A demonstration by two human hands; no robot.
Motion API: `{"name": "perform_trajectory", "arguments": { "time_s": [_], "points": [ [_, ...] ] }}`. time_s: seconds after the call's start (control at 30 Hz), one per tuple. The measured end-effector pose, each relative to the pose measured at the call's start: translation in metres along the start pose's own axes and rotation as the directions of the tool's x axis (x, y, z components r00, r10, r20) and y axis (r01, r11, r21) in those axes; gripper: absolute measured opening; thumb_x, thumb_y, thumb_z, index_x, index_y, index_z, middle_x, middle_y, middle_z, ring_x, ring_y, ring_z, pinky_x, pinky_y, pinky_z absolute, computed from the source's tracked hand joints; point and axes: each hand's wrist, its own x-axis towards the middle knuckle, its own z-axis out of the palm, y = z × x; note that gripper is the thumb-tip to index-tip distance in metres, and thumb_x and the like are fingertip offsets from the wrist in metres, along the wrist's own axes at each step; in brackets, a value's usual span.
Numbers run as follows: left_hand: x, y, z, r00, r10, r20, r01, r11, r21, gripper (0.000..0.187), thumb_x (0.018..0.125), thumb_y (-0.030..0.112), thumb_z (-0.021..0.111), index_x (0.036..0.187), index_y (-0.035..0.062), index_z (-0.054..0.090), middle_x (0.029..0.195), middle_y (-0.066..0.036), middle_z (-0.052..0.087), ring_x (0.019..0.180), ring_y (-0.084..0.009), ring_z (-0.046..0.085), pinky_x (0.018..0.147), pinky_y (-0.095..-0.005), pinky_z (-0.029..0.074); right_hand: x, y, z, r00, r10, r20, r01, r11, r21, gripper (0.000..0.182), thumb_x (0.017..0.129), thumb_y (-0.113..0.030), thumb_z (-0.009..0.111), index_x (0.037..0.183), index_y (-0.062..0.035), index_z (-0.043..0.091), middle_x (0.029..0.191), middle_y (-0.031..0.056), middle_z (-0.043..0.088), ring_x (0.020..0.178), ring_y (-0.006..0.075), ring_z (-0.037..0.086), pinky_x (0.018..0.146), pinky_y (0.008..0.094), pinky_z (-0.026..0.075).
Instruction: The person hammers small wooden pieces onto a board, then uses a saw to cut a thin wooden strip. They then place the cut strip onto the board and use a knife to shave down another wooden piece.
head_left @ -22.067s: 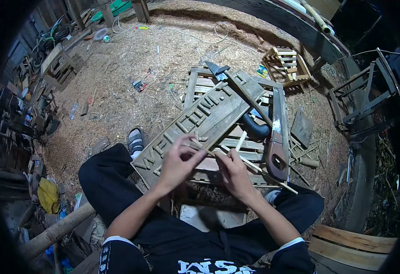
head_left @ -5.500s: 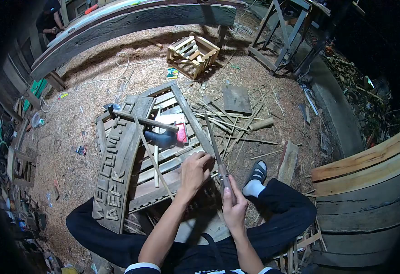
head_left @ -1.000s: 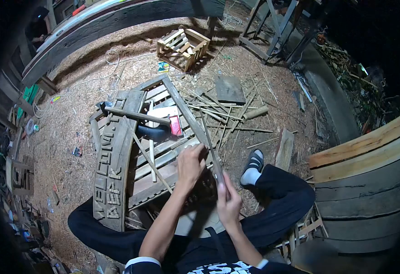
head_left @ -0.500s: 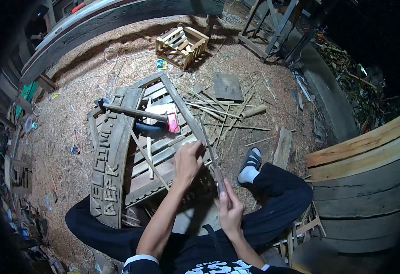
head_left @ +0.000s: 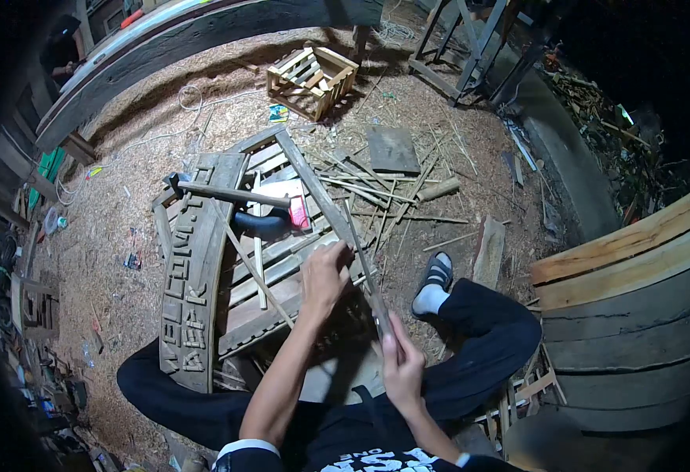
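My right hand [head_left: 402, 366] is wrapped round the handle of a long knife [head_left: 380, 309], whose narrow blade points up and away. Close to the blade, my left hand [head_left: 325, 275] is closed at the edge of a slatted wooden frame [head_left: 317, 185]; what its fingers hold is too small to name. A carved wooden board [head_left: 191, 275] with raised letters lies on the left part of the frame. Across the board and slats rests a hammer [head_left: 235, 193], beside a dark curved object [head_left: 262, 224] and a red and white packet [head_left: 298, 212].
A small slatted crate [head_left: 313, 82] stands beyond the frame. Thin sticks [head_left: 368, 189] and a flat square board [head_left: 393, 149] lie on the shavings. Wide planks [head_left: 628, 315] are at the right. A person [head_left: 62, 47] is behind the long beam [head_left: 203, 51].
The hands and knife have barely moved; the right hand is slightly lower. The person at the far left shows more clearly.
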Motion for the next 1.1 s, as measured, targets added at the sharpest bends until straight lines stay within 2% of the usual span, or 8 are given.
{"name": "perform_trajectory", "arguments": {
  "time_s": [0.07,0.13,0.27,0.47,0.83,0.9,1.0,1.1],
  "points": [
    [-0.005,0.003,-0.002,0.999,0.035,0.031,-0.034,0.999,-0.033,0.031,0.077,0.002,0.070,0.107,0.0058,0.071,0.092,-0.020,0.070,0.090,-0.0412,0.068,0.080,-0.0493,0.054,0.001,0.002,-0.002,0.999,-0.048,-0.002,0.048,0.997,-0.057,0.044,0.107,-0.019,0.057,0.142,0.0073,0.059,0.132,0.0257,0.070,0.121,0.0304,0.071,0.098,0.0376,0.055],
    [-0.007,0.002,-0.001,0.999,0.043,0.001,-0.043,0.999,-0.033,0.029,0.078,0.002,0.070,0.107,0.0060,0.071,0.092,-0.019,0.070,0.090,-0.0408,0.068,0.080,-0.0488,0.054,0.032,-0.008,0.011,0.993,0.090,0.081,-0.089,0.996,-0.008,0.047,0.109,-0.018,0.055,0.145,0.0111,0.054,0.140,0.0244,0.065,0.131,0.0259,0.062,0.111,0.0364,0.047],
    [-0.006,0.004,-0.005,0.995,-0.021,0.102,0.023,1.000,-0.015,0.034,0.073,0.000,0.070,0.107,0.0031,0.068,0.098,-0.017,0.071,0.095,-0.0386,0.066,0.086,-0.0481,0.054,0.005,0.003,-0.001,0.999,-0.010,0.037,0.010,1.000,-0.013,0.047,0.110,-0.021,0.055,0.146,0.0100,0.055,0.140,0.0231,0.066,0.127,0.0226,0.064,0.107,0.0337,0.048],
    [-0.005,-0.004,0.001,0.995,0.023,0.096,-0.021,0.999,-0.029,0.037,0.070,0.001,0.075,0.107,0.0054,0.069,0.096,-0.015,0.069,0.093,-0.0378,0.066,0.083,-0.0483,0.053,0.033,-0.005,0.012,0.992,0.123,0.041,-0.123,0.992,0.000,0.046,0.108,-0.019,0.056,0.145,0.0091,0.056,0.141,0.0227,0.065,0.130,0.0236,0.062,0.109,0.0331,0.046],
    [-0.007,0.005,0.005,0.995,0.103,-0.005,-0.103,0.993,-0.052,0.014,0.087,0.011,0.073,0.099,0.0052,0.071,0.091,-0.015,0.069,0.081,-0.0378,0.067,0.072,-0.0475,0.053,0.029,0.003,0.013,0.998,0.052,-0.048,-0.053,0.998,-0.026,0.046,0.107,-0.019,0.057,0.142,0.0098,0.058,0.136,0.0235,0.068,0.124,0.0225,0.065,0.106,0.0340,0.049],
    [-0.006,0.006,0.004,0.987,0.163,-0.002,-0.163,0.986,0.025,0.015,0.088,0.014,0.074,0.101,0.0066,0.073,0.090,-0.014,0.070,0.081,-0.0367,0.067,0.071,-0.0477,0.053,0.031,0.005,0.008,0.997,0.031,-0.065,-0.030,0.999,0.014,0.043,0.108,-0.020,0.056,0.142,0.0068,0.060,0.134,0.0248,0.070,0.127,0.0295,0.067,0.105,0.0375,0.050],
    [-0.005,-0.003,-0.003,0.981,0.156,0.115,-0.169,0.980,0.107,0.034,0.080,0.014,0.078,0.114,0.0124,0.074,0.097,-0.012,0.070,0.089,-0.0359,0.068,0.075,-0.0478,0.055,0.034,0.000,0.012,0.995,0.086,-0.050,-0.084,0.995,0.049,0.042,0.108,-0.018,0.055,0.142,0.0074,0.060,0.134,0.0246,0.069,0.128,0.0287,0.066,0.106,0.0376,0.050],
    [0.000,-0.005,-0.005,0.986,0.088,0.144,-0.104,0.989,0.106,0.042,0.078,0.013,0.079,0.120,0.0175,0.075,0.099,-0.012,0.070,0.084,-0.0362,0.068,0.072,-0.0470,0.054,0.038,0.009,0.017,0.997,-0.019,-0.079,0.020,1.000,0.019,0.044,0.108,-0.021,0.056,0.142,0.0077,0.060,0.135,0.0239,0.069,0.125,0.0244,0.065,0.107,0.0353,0.048]
  ]
}}
